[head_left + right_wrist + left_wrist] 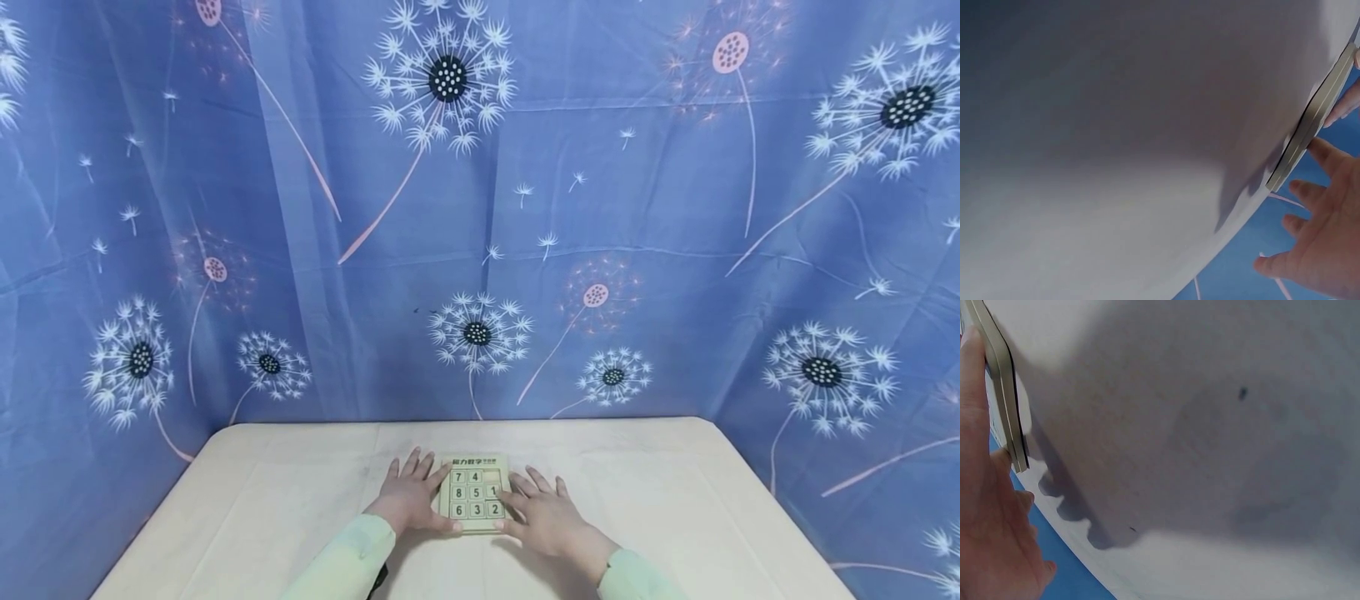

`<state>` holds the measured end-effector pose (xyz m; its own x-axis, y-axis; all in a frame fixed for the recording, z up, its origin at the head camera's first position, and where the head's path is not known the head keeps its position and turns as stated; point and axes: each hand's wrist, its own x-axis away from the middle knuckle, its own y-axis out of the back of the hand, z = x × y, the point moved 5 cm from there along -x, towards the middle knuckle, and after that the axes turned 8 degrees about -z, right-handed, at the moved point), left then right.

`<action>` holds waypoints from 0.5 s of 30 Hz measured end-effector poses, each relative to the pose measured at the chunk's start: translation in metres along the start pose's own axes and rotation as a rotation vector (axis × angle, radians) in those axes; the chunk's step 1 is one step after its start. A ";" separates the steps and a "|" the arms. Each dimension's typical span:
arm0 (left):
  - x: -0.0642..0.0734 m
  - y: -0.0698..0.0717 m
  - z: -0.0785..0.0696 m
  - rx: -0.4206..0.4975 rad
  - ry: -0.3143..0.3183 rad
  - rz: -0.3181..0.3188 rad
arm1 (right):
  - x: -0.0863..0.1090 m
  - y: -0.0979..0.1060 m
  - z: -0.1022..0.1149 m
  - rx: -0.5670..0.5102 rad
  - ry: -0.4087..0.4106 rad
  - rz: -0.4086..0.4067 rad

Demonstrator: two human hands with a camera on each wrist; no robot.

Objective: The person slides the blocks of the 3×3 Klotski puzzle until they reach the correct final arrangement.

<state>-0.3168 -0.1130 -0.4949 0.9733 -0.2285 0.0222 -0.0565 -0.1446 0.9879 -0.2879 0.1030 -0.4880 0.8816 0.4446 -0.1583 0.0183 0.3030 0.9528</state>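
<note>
A pale green number slide puzzle lies on the table, its rows reading 7, 4, blank slot; 8, 5, 1; 6, 3, 2. On its left side is my left hand, fingers spread, index fingertip near the upper left edge and thumb at the lower left corner. My right hand is at the right side, its index fingertip on the edge of the 1 tile and its thumb by the lower right corner. Both wrist views show the puzzle's thin side edge beside the fingers.
The cream table has rounded far corners. A blue curtain with dandelion prints hangs behind it and along both sides. Light green sleeves cover the forearms. Shadows of the hands fall on the tabletop.
</note>
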 end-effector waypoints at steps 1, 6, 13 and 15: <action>0.000 0.000 0.000 0.003 -0.001 0.000 | 0.000 0.000 0.000 -0.003 -0.003 -0.001; 0.001 0.003 -0.001 0.016 -0.002 -0.001 | -0.002 0.000 0.001 -0.008 -0.013 -0.009; 0.002 0.002 -0.001 0.021 0.000 0.006 | -0.003 -0.002 0.000 -0.012 -0.020 -0.009; 0.002 0.002 0.000 0.024 -0.003 0.000 | -0.005 -0.002 0.000 -0.015 -0.024 -0.007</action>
<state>-0.3148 -0.1132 -0.4929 0.9726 -0.2315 0.0215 -0.0617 -0.1681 0.9838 -0.2922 0.1005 -0.4892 0.8923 0.4224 -0.1591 0.0179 0.3192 0.9475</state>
